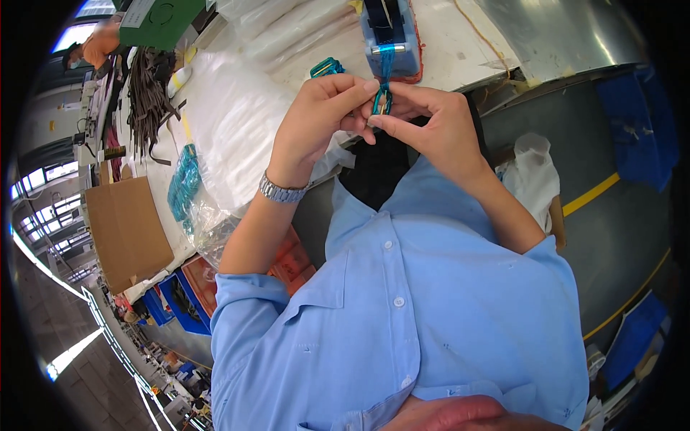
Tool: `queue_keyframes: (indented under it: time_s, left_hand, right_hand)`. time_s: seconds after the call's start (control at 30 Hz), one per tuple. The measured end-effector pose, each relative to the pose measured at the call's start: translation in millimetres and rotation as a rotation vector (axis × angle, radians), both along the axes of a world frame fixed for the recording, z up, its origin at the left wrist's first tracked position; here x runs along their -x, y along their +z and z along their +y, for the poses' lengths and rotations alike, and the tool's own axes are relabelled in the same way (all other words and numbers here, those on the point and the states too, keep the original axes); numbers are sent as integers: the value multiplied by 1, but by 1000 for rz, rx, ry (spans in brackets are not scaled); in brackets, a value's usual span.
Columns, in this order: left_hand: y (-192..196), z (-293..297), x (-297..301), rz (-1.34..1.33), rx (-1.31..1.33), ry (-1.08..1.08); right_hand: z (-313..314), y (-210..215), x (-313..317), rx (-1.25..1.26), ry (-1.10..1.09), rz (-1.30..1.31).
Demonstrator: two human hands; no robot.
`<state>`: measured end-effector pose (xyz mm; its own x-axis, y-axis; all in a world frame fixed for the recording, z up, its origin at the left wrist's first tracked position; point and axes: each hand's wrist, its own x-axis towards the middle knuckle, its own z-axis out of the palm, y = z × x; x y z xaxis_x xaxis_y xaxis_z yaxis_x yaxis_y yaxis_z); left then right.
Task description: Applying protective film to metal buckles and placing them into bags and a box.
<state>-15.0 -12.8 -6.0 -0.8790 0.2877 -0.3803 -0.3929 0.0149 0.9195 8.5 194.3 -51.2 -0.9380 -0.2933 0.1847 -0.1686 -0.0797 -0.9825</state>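
- The left hand (316, 118) is near the top middle of the frame. Its fingers are curled tight and pinch a small teal bundle (382, 100).
- The right hand (438, 122) is right beside it. Its thumb and pointer finger are pressed together on the same teal bundle.
- Both hands touch each other at the fingertips.
- A strip of blue tape (387, 61) runs up from the bundle to a blue tape dispenser (392, 32) at the top of the frame.
- The bundle is mostly hidden by fingers, so it is hard to tell what it is.
- Another teal piece (327, 67) peeks out above the left hand.
- A clear plastic bag (188, 188) at the left holds more teal pieces.
- Blue bins (176, 305) sit at the lower left; what is in them is hard to see.
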Motion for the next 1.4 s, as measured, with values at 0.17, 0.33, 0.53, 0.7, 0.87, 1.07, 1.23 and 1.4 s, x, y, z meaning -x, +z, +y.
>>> queue_keyframes:
  time_s: [0.17,0.33,0.53,0.7,0.87,1.07,1.23,1.4]
  left_hand:
    - [15,7,6,173,217,-139]
    - [19,9,3,586,759,-152]
    - [-16,26,-53,861,473,214]
    - [-50,43,-52,1078,501,334]
    - [-53,43,-41,1158,570,313]
    - [-40,47,-27,885,396,272]
    - [-26,51,-23,624,214,276]
    - [-18,49,-16,508,140,254]
  right_hand:
    - [1,-2,0,-2,11,20]
    - [4,4,-6,-25,2,-123]
    - [3,7,1,174,1,-298]
    - [1,8,-1,182,-13,-298]
    - [7,13,5,134,-3,-419]
    - [8,-9,20,152,-1,-321]
    - [7,-9,18,230,53,-215]
    - [12,-15,23,230,102,-186]
